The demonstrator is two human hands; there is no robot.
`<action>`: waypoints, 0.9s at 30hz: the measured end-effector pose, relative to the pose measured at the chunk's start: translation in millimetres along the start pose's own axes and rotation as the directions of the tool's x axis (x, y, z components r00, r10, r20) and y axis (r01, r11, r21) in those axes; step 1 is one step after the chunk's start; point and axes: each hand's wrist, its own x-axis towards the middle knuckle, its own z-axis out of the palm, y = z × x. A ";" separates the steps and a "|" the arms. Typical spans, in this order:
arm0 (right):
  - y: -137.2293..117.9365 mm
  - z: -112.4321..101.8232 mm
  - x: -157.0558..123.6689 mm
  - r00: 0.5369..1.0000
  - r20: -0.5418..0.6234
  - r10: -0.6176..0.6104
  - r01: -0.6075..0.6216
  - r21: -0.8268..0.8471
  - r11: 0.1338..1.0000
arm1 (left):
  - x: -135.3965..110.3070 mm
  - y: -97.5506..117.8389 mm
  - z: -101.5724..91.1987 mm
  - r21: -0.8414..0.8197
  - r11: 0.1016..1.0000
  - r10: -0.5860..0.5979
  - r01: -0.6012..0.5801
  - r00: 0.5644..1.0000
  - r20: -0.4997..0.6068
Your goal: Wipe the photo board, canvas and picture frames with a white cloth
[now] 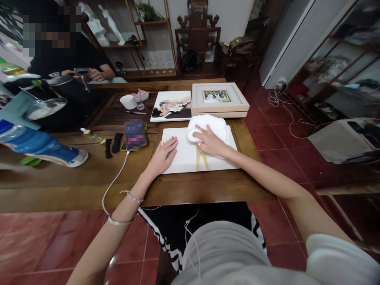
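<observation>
The wiping looks under way rather than finished: the white panel lies flat on the bench in front of the person, with a folded white cloth over its upper right part. The right hand rests on the cloth with fingers spread and slightly bent; whether they grip it or only press, one cannot tell. The left hand lies flat on the panel's left side, fingers extended, holding nothing. A yellowish mark shows below the cloth, either print or dirt. Behind lie a photo panel and a framed picture, both untouched by the hands; whether they have been wiped is not shown.
</observation>
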 end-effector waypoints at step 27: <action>-30.3 10.4 3.6 0.988 0.111 -0.107 0.127 -0.203 0.971 | -0.1 1.2 0.4 -0.013 1.000 -0.022 0.022 1.000 0.008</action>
